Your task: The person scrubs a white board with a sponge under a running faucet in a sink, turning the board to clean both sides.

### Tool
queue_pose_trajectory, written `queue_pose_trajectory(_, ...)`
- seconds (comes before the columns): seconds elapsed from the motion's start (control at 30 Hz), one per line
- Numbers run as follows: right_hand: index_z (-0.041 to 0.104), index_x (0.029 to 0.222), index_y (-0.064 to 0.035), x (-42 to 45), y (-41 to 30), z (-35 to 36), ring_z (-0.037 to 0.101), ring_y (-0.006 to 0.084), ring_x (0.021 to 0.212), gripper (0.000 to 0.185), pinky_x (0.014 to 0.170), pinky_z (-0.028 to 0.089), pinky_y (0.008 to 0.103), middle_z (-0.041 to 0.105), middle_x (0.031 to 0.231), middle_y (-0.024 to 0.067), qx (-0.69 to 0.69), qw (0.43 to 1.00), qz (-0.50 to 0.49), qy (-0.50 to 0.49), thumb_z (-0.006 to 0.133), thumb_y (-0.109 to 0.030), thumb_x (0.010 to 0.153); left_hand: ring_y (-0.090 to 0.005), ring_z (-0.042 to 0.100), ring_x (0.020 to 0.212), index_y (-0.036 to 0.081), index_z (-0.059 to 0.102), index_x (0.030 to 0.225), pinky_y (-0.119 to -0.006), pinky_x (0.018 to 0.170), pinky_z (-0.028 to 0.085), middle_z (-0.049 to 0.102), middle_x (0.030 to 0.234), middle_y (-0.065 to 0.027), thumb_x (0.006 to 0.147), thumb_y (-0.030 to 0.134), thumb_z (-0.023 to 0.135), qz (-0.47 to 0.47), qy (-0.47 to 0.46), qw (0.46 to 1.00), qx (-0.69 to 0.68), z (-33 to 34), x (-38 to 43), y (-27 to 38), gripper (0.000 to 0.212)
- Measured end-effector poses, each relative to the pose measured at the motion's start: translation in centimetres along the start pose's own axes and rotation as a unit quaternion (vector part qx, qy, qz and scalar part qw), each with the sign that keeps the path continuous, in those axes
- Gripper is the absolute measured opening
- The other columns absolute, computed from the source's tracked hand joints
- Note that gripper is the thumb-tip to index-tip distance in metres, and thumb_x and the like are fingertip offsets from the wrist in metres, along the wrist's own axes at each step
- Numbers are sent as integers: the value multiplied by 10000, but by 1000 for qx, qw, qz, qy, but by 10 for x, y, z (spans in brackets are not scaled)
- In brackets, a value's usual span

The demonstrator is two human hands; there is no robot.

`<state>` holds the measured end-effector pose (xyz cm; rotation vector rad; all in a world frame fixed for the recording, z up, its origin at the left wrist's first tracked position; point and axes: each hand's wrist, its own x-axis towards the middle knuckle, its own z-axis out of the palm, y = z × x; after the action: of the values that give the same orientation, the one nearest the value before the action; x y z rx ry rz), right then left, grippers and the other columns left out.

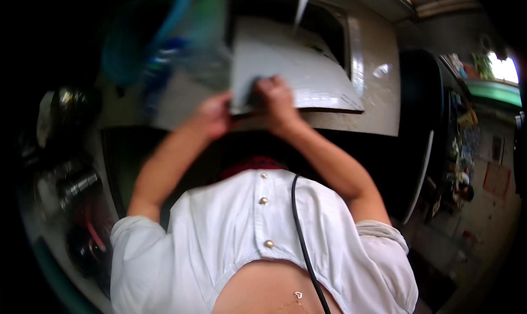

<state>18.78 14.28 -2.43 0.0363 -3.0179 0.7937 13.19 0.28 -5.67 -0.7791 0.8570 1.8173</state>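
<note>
A flat white panel [284, 66] with a shiny surface lies tilted over a dark sink basin [325, 21] in the counter. My left hand [216, 114], blurred, grips the panel's near left corner. My right hand [276, 97] presses on the panel's face close to that corner, its fingers curled over a dark, blurred thing that I cannot make out. A thin stream of water [304, 3], or something that looks like one, comes down at the panel's far side.
Left of the panel are a blue blurred object [162, 62] and a teal basin-like shape [127, 62]. The stone-like counter [378, 104] runs to the right, beside a dark appliance [420, 87]. A dark pot-like object [84, 248] stands at the lower left.
</note>
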Motion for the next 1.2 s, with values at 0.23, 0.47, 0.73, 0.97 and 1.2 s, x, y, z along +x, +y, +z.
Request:
queue_pose_trajectory(0.23, 518, 927, -115, -26, 86, -37, 499, 291, 835, 292, 719, 425, 394, 503, 860, 128, -26, 990, 121, 67, 584, -147, 644, -194, 524, 904, 52, 461, 1048, -337, 804, 439, 541, 979, -62, 826, 311, 461, 9, -67, 997, 34, -61, 37, 7, 342)
queue_pose_trajectory(0.47, 496, 963, -110, -16, 101, -21, 466, 316, 891, 286, 729, 412, 434, 482, 953, 149, -88, 986, 96, 104, 538, -101, 680, -188, 536, 848, 49, 499, 977, -331, 770, 456, 549, 927, -69, 791, 161, 529, 11, 8, 998, 57, -69, 64, 4, 219)
queue_pose_trajectory(0.73, 487, 977, -150, -16, 194, -51, 460, 266, 936, 316, 769, 397, 391, 491, 955, 124, -11, 962, 256, 96, 563, -119, 673, -195, 543, 813, 30, 517, 950, -347, 750, 446, 561, 894, -82, 803, 218, 513, 71, 41, 992, 97, -67, 68, -3, 239)
queue_pose_trajectory(0.97, 507, 899, -109, -38, 178, -81, 459, 300, 909, 280, 768, 396, 363, 449, 948, 122, 110, 989, 11, -99, 587, -102, 631, -181, 538, 821, 28, 512, 952, -329, 737, 430, 556, 896, -76, 815, 230, 482, 137, 91, 974, 155, -105, 74, 9, 245)
queue_pose_trajectory(1.2, 474, 925, -125, 51, 278, -40, 430, 311, 925, 261, 755, 378, 369, 433, 950, 118, 12, 999, -37, 5, 560, -149, 680, -164, 532, 836, 7, 504, 976, -301, 733, 426, 551, 904, -73, 821, 216, 475, 170, 139, 963, 158, -57, 55, -1, 262)
